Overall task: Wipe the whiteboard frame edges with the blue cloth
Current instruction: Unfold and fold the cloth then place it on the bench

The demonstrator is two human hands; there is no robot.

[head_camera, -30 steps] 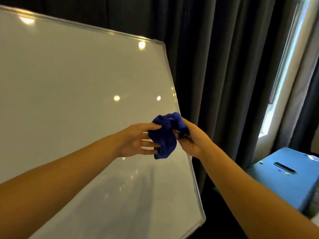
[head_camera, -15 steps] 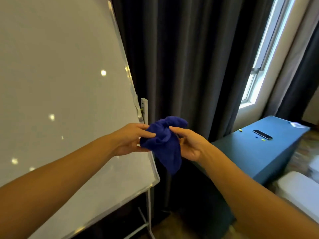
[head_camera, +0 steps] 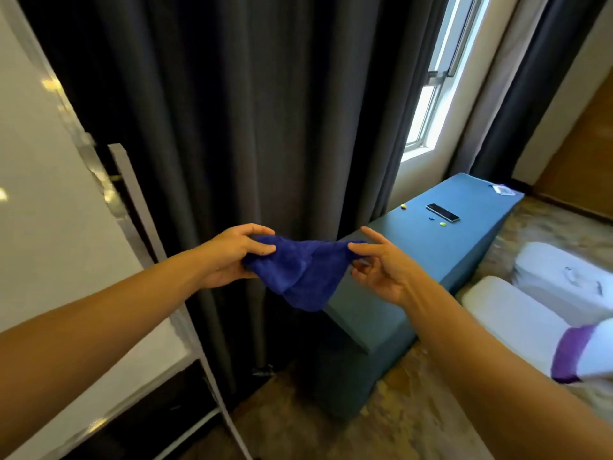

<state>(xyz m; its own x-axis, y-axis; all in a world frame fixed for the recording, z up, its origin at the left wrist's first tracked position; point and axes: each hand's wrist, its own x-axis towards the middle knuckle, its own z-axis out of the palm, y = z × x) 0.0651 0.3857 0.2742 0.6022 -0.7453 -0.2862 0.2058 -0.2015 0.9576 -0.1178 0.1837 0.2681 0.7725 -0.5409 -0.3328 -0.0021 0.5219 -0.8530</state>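
Head view shows the blue cloth (head_camera: 298, 273) held in the air to the right of the whiteboard (head_camera: 39, 210), apart from its frame edge (head_camera: 66, 104) and in front of the dark curtain (head_camera: 265, 111) that hangs behind and beside the board. The cloth is stretched between the two hands and its middle sags down in a loose fold. The risk, as it seems from here, is mostly in the grip on the far side from the whiteboard: the right hand (head_camera: 381, 270) takes only a corner with thumb and one or two fingers, and the index finger stands almost straight, so a small pull could free this corner and leave the cloth hanging from one hand or falling to the floor. A second risk is that a cloth brought to the frame so loose would catch on the stand post (head_camera: 132, 194) just behind the frame edge, or would wipe the board face and not the edge. The left hand (head_camera: 232, 257), nearer to the whiteboard, grips its end firmly, with the thumb on top and curled fingers below. Both forearms reach forward, almost level, the wrists turned inward to each other.
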